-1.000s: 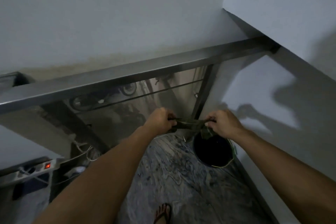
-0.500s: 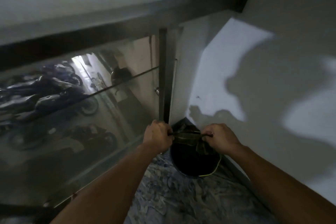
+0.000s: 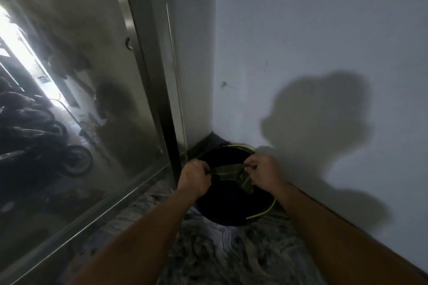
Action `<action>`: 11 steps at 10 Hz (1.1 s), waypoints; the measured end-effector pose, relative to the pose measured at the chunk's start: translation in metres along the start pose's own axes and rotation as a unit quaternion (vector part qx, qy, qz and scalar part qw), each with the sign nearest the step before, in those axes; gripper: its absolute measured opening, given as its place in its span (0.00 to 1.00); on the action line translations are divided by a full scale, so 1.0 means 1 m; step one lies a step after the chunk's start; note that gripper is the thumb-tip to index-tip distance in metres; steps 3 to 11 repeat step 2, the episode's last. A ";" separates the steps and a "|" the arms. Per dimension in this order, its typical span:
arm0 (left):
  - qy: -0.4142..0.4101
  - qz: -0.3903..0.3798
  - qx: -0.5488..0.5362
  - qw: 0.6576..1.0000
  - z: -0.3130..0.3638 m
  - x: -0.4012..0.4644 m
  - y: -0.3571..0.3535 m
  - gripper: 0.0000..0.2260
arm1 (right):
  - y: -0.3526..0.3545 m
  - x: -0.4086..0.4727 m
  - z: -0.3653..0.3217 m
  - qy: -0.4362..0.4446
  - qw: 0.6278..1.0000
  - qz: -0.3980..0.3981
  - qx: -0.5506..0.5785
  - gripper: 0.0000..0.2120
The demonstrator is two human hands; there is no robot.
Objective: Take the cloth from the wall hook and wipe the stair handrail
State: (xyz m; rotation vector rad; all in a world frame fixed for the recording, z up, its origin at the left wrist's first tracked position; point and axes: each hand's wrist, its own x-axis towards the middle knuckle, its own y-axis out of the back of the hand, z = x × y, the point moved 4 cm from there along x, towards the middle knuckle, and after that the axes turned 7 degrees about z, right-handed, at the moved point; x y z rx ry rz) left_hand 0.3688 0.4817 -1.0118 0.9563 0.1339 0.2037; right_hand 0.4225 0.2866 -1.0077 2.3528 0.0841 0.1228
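Cloth (image 3: 234, 174) taut between left hand (image 3: 194, 179) and right hand (image 3: 264, 172), above bucket (image 3: 222, 210)

My left hand (image 3: 194, 179) and right hand (image 3: 264, 172) sit side by side over the bucket (image 3: 222, 210), left at its 9 o'clock edge, right at its 2 o'clock edge. The cloth (image 3: 231, 172) runs between my fists, one end gripped in each, with a corner hanging into the bucket's mouth near the right hand. The bucket stands on the floor (image 3: 231, 257) in the corner, wall (image 3: 324, 53) at its 3 o'clock, post (image 3: 159, 99) at its 10 o'clock. The glass panel (image 3: 69, 99) extends from the post toward 9 o'clock. Motorbikes (image 3: 46, 146) lie beyond the glass, below my level.
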 end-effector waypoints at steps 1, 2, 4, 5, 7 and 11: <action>0.003 -0.025 -0.034 0.999 -0.008 -0.005 -0.016 0.15 | -0.010 -0.003 0.026 -0.018 1.000 0.005 0.023 0.11; 0.014 -0.048 -0.026 0.998 -0.017 -0.017 -0.014 0.19 | -0.008 -0.014 0.042 -0.053 0.998 -0.005 0.035 0.12; 0.014 -0.048 -0.026 0.998 -0.017 -0.017 -0.014 0.19 | -0.008 -0.014 0.042 -0.053 0.998 -0.005 0.035 0.12; 0.014 -0.048 -0.026 0.998 -0.017 -0.017 -0.014 0.19 | -0.008 -0.014 0.042 -0.053 0.998 -0.005 0.035 0.12; 0.014 -0.048 -0.026 0.998 -0.017 -0.017 -0.014 0.19 | -0.008 -0.014 0.042 -0.053 0.998 -0.005 0.035 0.12; 0.014 -0.048 -0.026 0.998 -0.017 -0.017 -0.014 0.19 | -0.008 -0.014 0.042 -0.053 0.998 -0.005 0.035 0.12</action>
